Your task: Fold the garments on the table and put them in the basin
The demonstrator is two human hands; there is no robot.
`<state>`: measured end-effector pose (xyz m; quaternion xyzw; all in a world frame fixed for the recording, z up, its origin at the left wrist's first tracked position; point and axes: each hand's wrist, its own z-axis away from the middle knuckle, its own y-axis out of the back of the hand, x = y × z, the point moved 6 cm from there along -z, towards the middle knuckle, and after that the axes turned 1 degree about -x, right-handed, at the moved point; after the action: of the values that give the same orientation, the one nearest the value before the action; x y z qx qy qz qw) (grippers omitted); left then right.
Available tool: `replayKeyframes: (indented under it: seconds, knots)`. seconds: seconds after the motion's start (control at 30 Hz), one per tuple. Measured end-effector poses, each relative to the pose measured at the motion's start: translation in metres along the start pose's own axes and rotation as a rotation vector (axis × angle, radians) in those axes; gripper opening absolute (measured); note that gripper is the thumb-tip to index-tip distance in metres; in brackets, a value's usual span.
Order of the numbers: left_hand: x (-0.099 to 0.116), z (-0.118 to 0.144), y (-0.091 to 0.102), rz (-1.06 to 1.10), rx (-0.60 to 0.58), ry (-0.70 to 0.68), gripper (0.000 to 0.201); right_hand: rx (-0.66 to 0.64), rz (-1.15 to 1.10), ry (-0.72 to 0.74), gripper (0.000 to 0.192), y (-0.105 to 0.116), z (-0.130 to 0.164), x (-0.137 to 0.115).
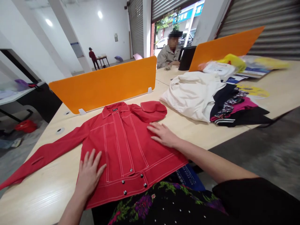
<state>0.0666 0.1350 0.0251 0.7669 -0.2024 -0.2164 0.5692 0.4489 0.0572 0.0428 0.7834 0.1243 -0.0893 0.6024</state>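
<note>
Head camera view: a red jacket [122, 140] is seen spread front-up on a pale wooden table [47, 190], with its collar toward an orange divider panel [105, 82] and its buttoned hem toward the table's near edge. One sleeve is stretched out flat, away from the jacket body toward the far left end of the table; the other sleeve is folded across the jacket's upper right shoulder, just below the divider.

The left hand [90, 175] is laid flat on the jacket's lower left front, fingers spread apart and nothing gripped. The right hand [162, 134] is pressed palm-down on the jacket's right side near the folded sleeve, fingers extended and slightly apart, nothing clasped.

To the right of the jacket, well apart from it, a cream garment [192, 93] is heaped on the table, and touching that heap on its far side from the jacket a pile of dark and patterned clothes [234, 107] is seen. Beyond the jacket, past the divider, a seated person [167, 54] is visible at the table's far end. A second orange panel [225, 47] stands behind the cream garment. Farther back, beyond the divider, another person in red [93, 57] is seen standing.
</note>
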Motion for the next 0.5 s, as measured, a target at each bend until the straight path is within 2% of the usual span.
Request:
replayKeyframes:
  seconds: [0.07, 0.17, 0.23, 0.27, 0.3, 0.37, 0.43, 0.47, 0.5]
  knots:
    - [0.002, 0.001, -0.021, -0.035, -0.145, 0.020, 0.052, -0.138, 0.142, -0.013, 0.044, -0.020, -0.016, 0.011]
    - [0.000, 0.009, -0.037, -0.079, -0.220, 0.056, 0.054, -0.214, 0.267, -0.219, 0.038, -0.016, -0.033, 0.039]
    - [-0.001, 0.012, -0.038, -0.095, -0.216, 0.069, 0.056, -0.143, 0.245, -0.319, 0.034, 0.002, -0.050, 0.047]
    - [-0.001, 0.012, -0.038, -0.095, -0.212, 0.077, 0.057, -0.061, 0.207, -0.309, 0.034, 0.012, -0.064, 0.045]
    - [-0.002, 0.013, -0.037, -0.092, -0.209, 0.085, 0.057, 0.040, 0.165, -0.265, 0.037, 0.021, -0.080, 0.041]
    - [-0.002, 0.013, -0.036, -0.081, -0.208, 0.099, 0.057, 0.204, 0.089, -0.156, 0.054, 0.029, -0.119, 0.034]
    - [-0.002, 0.013, -0.036, -0.071, -0.206, 0.105, 0.056, 0.213, 0.006, -0.138, 0.073, 0.020, -0.161, 0.038]
    - [-0.003, 0.013, -0.036, -0.067, -0.202, 0.106, 0.056, 0.171, -0.043, -0.166, 0.075, 0.011, -0.180, 0.044]
    - [-0.003, 0.014, -0.037, -0.062, -0.197, 0.107, 0.055, 0.127, -0.089, -0.207, 0.069, 0.003, -0.197, 0.053]
